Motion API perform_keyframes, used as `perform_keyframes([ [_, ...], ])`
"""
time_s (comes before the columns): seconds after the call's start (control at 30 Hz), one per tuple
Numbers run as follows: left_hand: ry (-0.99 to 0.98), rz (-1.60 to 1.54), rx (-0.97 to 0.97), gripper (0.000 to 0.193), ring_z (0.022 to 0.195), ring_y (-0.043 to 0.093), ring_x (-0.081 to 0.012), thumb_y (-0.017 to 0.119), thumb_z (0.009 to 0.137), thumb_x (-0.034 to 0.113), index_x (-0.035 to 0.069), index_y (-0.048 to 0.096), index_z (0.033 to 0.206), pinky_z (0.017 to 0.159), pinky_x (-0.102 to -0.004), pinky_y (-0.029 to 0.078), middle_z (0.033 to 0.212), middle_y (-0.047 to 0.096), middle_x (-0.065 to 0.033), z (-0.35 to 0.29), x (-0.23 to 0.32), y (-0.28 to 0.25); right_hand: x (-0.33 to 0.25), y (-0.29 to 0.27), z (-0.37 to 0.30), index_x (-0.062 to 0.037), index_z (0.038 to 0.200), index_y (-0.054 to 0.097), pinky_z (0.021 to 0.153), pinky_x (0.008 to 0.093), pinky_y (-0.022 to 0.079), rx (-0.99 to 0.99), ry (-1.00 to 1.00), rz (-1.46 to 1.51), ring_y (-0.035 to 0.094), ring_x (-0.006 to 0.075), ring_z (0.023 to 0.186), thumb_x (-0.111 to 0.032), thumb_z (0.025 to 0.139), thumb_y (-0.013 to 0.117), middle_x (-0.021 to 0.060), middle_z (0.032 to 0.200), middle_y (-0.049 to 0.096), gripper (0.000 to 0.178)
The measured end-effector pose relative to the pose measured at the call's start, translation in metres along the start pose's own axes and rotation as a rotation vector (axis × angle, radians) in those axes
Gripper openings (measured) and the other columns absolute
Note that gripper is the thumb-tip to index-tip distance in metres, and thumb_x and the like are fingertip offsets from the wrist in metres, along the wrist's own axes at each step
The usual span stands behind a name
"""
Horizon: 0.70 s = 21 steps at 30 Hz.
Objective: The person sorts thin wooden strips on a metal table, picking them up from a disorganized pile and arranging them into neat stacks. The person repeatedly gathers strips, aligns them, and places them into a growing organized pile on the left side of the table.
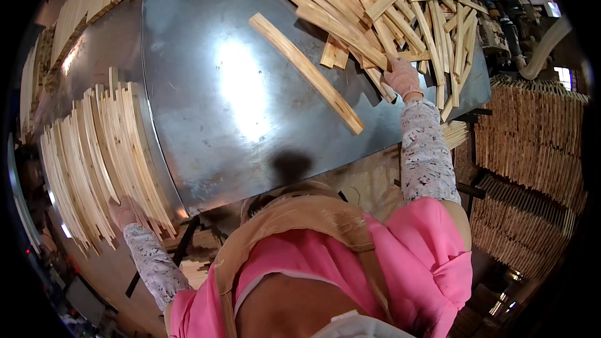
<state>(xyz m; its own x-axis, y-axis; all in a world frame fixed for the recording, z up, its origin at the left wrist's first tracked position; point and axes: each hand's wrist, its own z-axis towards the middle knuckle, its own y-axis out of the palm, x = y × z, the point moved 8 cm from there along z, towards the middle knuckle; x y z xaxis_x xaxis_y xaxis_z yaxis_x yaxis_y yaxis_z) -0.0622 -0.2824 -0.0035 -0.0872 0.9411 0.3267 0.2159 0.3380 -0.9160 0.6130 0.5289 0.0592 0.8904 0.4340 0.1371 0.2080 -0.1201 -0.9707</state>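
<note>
My right hand [404,77], in a pale pink glove, reaches to the near edge of a loose heap of wooden strips [432,28]. Its fingers are closed on the end of one wooden strip [343,36]. At the lower left, my gloved left hand [127,211] is at the near ends of a row of wooden strips [103,150] lined up side by side. The fingers seem to pinch the end of one strip there, though they are partly hidden. A single wooden strip [307,74] lies by itself, slanting across the metal tabletop [188,119] between my hands.
More strips [94,0] lie in rows at the far left. Tall stacks of wooden pieces [529,144] stand on the right beyond the tabletop's edge. A pale hose [548,50] and machinery are at the upper right.
</note>
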Motion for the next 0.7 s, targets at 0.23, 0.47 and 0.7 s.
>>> perform_keyframes([
  [0.23,0.042,0.386,0.022,0.077,0.150,0.048,-0.0414,0.056,0.100,0.046,0.004,0.045,0.163,0.125,-0.0482,0.037,0.161,0.051,-0.0266,-0.060,0.019,0.013,-0.208,-0.002,-0.064,0.0019,0.147,0.061,0.108,0.0417,0.053,-0.121,-0.304,0.820,0.070,0.0388,0.123,-0.034,0.092,0.073,0.0277,0.130,0.071,0.067],
  [0.47,0.005,0.225,-0.048,0.066,0.144,0.053,-0.0417,0.056,0.097,0.037,0.004,0.056,0.153,0.122,-0.0479,0.041,0.151,0.059,-0.0273,-0.058,0.047,-0.031,-0.579,-0.012,-0.212,0.0051,0.166,0.034,0.078,0.0356,0.056,-0.589,-0.625,1.298,0.067,0.0192,0.082,-0.035,0.099,0.066,0.0118,0.095,0.073,0.085],
  [0.7,0.588,0.254,-0.027,0.050,0.142,0.054,-0.0423,0.057,0.106,0.027,0.007,0.058,0.152,0.116,-0.0475,0.047,0.156,0.055,-0.0274,-0.058,-0.022,-0.027,-0.824,-0.007,-0.360,0.0097,0.125,0.060,0.101,0.0529,0.055,-0.864,-0.936,0.906,0.070,0.0499,0.112,-0.029,0.102,0.056,0.0342,0.123,0.070,0.045],
])
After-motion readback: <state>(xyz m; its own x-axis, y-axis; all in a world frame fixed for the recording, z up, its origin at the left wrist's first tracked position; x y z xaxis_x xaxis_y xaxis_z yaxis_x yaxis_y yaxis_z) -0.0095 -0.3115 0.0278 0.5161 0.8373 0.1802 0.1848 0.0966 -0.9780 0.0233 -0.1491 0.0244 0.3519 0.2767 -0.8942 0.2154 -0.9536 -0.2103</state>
